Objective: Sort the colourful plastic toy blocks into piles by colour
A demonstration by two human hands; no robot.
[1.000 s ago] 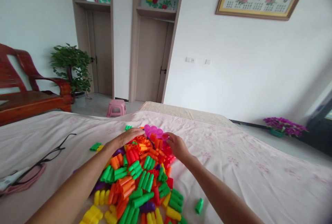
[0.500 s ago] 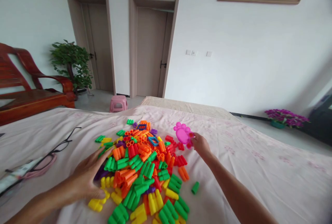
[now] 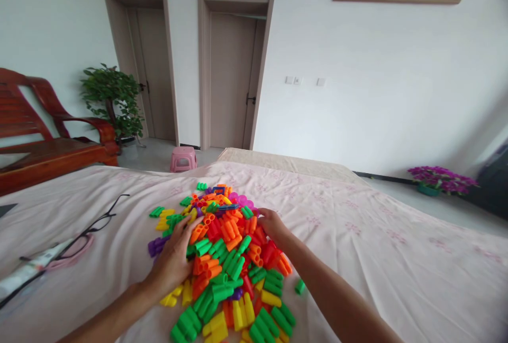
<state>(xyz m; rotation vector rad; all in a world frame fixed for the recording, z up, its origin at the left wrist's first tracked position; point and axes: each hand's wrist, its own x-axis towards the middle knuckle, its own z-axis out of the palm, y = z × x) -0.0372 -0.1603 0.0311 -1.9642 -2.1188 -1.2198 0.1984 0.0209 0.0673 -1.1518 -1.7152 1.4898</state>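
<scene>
A heap of plastic pieces (image 3: 228,258) in green, orange, red, yellow and purple lies on the pink patterned cloth. My left hand (image 3: 177,255) rests against the heap's left side, its fingers apart over orange and green pieces. At the heap's upper right is my right hand (image 3: 272,226), with fingers bent against the red and orange pieces; the fingertips are partly hidden. Just beyond them a pink paw-shaped piece (image 3: 240,200) is partly covered by the heap. Blue frame-like pieces (image 3: 228,207) lie near the top.
Eyeglasses (image 3: 101,222) and a white tube (image 3: 34,269) lie on the cloth (image 3: 377,258) at the left. Beyond it stand a pink stool (image 3: 183,159), a wooden armchair (image 3: 79,136) and a potted plant (image 3: 113,99). Purple flowers (image 3: 442,179) are at the right.
Both hands have moved inward, and the heap's sides are pressed closer together. The pink paw piece has moved left with my right hand, into the heap's upper edge.
</scene>
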